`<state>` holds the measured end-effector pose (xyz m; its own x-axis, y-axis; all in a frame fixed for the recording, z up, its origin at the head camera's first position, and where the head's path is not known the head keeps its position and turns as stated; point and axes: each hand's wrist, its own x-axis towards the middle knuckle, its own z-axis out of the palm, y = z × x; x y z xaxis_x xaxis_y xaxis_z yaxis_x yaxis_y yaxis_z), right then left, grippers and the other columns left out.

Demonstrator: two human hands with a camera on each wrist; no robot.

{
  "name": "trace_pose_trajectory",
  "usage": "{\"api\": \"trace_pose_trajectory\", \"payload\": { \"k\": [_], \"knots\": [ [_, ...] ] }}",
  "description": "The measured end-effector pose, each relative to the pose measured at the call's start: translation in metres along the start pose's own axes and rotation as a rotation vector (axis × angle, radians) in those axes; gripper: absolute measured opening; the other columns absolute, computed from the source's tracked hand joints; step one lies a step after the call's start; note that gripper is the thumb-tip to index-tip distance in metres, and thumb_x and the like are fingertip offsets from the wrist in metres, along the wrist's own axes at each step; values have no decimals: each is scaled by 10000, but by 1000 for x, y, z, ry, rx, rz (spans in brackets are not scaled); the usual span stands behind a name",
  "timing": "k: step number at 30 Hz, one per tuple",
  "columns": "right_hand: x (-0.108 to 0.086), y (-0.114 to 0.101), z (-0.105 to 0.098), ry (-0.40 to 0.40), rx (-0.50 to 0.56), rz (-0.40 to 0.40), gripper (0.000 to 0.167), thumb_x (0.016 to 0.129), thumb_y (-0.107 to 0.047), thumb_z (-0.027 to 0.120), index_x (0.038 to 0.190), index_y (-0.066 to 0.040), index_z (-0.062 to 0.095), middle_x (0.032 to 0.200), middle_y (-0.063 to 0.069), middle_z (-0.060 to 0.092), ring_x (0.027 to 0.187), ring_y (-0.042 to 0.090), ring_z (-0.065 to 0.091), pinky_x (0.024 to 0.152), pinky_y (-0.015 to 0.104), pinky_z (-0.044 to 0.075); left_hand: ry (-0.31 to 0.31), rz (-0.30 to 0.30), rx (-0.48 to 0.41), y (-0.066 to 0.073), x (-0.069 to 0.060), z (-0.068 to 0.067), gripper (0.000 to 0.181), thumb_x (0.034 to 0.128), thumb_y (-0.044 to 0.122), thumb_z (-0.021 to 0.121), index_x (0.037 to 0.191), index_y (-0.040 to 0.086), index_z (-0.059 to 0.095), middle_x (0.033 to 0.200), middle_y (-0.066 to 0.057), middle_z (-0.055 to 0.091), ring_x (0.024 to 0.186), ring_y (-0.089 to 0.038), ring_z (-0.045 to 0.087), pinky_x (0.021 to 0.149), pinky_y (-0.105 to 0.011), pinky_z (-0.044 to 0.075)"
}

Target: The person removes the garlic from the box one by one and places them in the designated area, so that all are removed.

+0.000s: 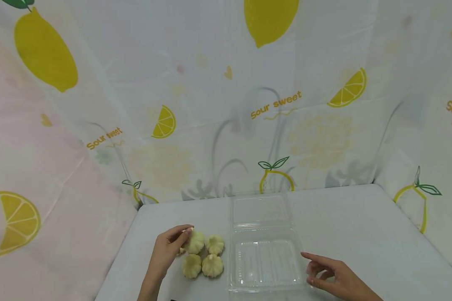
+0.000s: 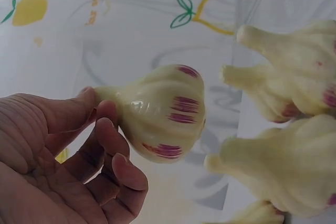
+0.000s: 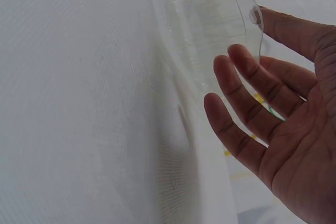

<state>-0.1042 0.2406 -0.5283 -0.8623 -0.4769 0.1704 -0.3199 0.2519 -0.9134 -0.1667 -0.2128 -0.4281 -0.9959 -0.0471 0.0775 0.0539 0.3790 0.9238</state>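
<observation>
My left hand [image 1: 165,251] pinches a garlic bulb [image 2: 163,114] by its stem between thumb and fingers. The bulb is pale with purple streaks. Several other garlic bulbs [image 1: 212,266] sit close together beside and below it in the head view. To their right lies a clear plastic box [image 1: 265,288], its lid [image 1: 260,209] folded back toward the rear. My right hand [image 1: 333,276] is at the box's right edge. Its thumb [image 3: 286,30] touches the clear rim in the right wrist view, and the other fingers are spread and slightly bent.
A white table surface [image 1: 361,225] lies under everything. Cloth printed with lemons [image 1: 45,50] hangs behind and at both sides. A small dark object [image 1: 173,299] shows at the front edge of the head view.
</observation>
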Motion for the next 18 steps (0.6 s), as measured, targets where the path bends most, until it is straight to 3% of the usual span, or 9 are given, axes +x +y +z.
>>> {"api": "trace_pose_trajectory", "payload": {
  "k": [11,18],
  "knots": [
    [0,-1,0,0,13,-45,523,953,-55,647,1418,75,447,977,-21,647,882,93,644,688,292,554,63,-33,82,-17,-3,-26,206,931,207,701,1069,61,747,760,-68,671,659,-151,582,528,-248,448],
    [-1,1,-1,-10,26,-23,518,961,-63,639,1415,87,441,982,-32,644,883,94,641,693,292,555,75,-62,110,-26,-7,-38,233,926,206,706,1087,41,738,767,-71,673,660,-147,574,533,-241,443]
  ]
}}
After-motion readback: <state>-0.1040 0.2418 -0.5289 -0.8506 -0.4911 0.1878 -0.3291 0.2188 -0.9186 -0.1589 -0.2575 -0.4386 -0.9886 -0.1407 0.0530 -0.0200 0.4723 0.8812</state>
